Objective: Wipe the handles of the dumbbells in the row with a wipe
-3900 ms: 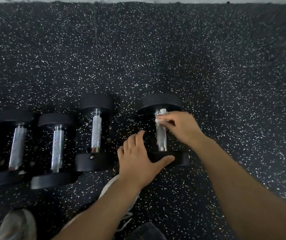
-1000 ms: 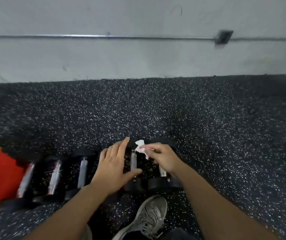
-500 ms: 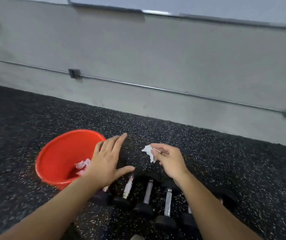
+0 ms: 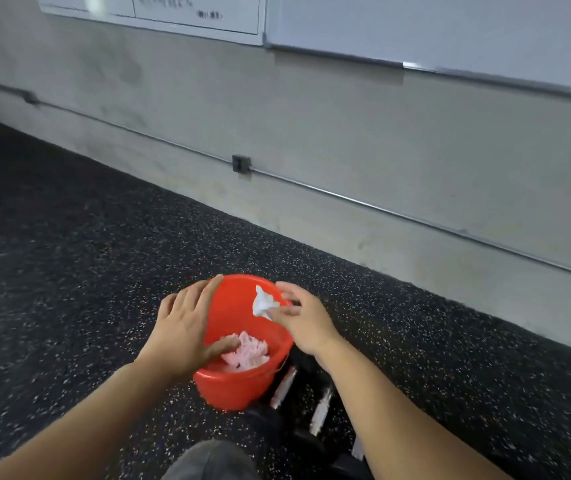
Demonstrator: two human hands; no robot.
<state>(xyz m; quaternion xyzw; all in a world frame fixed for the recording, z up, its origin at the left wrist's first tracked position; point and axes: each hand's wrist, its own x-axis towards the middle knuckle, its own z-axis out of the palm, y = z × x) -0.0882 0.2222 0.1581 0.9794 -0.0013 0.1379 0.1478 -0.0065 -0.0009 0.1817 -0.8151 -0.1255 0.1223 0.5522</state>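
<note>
My right hand (image 4: pixel 303 318) pinches a crumpled white wipe (image 4: pixel 263 303) over the mouth of a red bucket (image 4: pixel 235 386). My left hand (image 4: pixel 185 329) hovers open over the bucket's left rim, fingers spread, holding nothing. Several used wipes (image 4: pixel 247 351) lie in the bottom of the bucket. The row of dumbbells sits to the right of the bucket, partly hidden under my right forearm; two chrome handles (image 4: pixel 283 388) (image 4: pixel 322 408) show between black heads.
Black speckled rubber floor (image 4: pixel 69 271) stretches left and ahead. A grey concrete wall (image 4: pixel 311 133) with a metal conduit runs across the back, whiteboards above it. My dark-trousered knee (image 4: pixel 211 462) is at the bottom edge.
My view has swung left from the dumbbell row to the bucket. My right hand has carried the wipe from the dumbbell handle to above the bucket; my left hand moved along, still open.
</note>
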